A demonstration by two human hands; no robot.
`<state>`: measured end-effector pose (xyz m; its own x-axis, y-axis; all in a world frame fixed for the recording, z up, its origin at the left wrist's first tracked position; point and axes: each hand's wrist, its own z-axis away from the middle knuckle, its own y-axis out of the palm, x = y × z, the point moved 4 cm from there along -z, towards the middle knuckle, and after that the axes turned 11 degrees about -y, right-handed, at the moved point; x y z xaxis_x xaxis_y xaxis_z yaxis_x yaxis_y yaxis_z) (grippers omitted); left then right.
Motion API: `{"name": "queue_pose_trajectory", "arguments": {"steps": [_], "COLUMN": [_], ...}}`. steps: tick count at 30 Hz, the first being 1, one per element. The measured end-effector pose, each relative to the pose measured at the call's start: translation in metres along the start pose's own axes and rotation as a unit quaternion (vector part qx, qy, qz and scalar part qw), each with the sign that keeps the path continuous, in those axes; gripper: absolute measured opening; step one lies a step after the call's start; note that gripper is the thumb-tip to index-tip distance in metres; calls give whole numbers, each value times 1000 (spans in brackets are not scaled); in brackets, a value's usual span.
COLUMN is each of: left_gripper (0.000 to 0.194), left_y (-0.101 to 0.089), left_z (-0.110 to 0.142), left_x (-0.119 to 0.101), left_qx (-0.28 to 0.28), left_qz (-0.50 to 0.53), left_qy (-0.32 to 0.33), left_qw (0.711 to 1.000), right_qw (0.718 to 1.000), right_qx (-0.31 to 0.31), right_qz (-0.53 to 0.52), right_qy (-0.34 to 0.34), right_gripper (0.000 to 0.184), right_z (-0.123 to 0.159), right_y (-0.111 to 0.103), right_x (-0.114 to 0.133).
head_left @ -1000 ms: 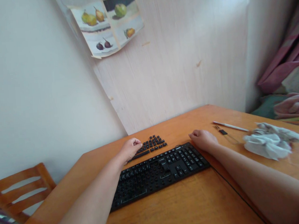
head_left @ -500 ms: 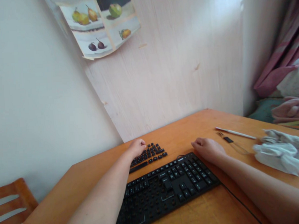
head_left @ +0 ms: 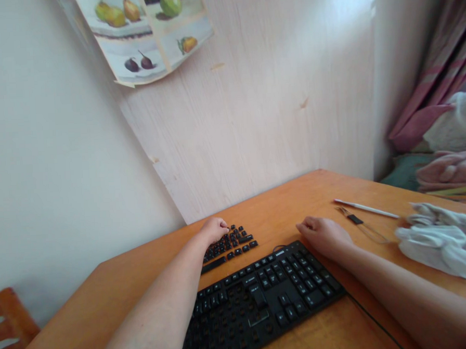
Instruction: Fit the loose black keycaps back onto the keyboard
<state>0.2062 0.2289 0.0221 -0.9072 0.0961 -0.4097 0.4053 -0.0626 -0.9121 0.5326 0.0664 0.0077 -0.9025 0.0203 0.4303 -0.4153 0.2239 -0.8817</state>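
A black keyboard (head_left: 263,298) lies on the orange wooden table (head_left: 297,202), with many of its keycaps off on the left part. The loose black keycaps (head_left: 232,241) sit laid out behind it. My left hand (head_left: 214,229) rests on the far left of those keycaps, fingers pinched together on one of them. My right hand (head_left: 322,232) lies curled in a loose fist on the table behind the keyboard's right end; nothing shows in it.
A white pen-like rod (head_left: 365,208) and a wire keycap puller (head_left: 356,221) lie to the right of my right hand. A crumpled white cloth (head_left: 439,239) sits further right. A wooden chair (head_left: 10,332) stands at the left; fruit pictures (head_left: 143,36) hang on the wall.
The view has swung down and right. My left hand has shifted slightly back along the loose keycaps. My right hand has stayed where it was.
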Motion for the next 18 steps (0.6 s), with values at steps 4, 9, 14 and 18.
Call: {"name": "queue_pose_trajectory", "arguments": {"steps": [4, 9, 14, 18], "left_gripper": [9, 19, 16, 13], "left_y": [-1, -6, -20, -34], "left_z": [1, 11, 22, 39], "left_x": [-2, -7, -15, -25], "left_qx": [-5, -39, -99, -137], "left_qz": [-22, -63, -99, -119], "left_qy": [-3, 9, 42, 78], "left_qw": [1000, 997, 989, 980], "right_qw": [1000, 1000, 1000, 1000], "right_qx": [1, 0, 3, 3], "right_qz": [-2, -9, -7, -4], "right_qy": [3, 0, -3, 1], "right_gripper": [44, 44, 44, 45], "right_z": [0, 1, 1, 0], "right_y": [0, 0, 0, -1], "right_x": [-1, 0, 0, 0]}}
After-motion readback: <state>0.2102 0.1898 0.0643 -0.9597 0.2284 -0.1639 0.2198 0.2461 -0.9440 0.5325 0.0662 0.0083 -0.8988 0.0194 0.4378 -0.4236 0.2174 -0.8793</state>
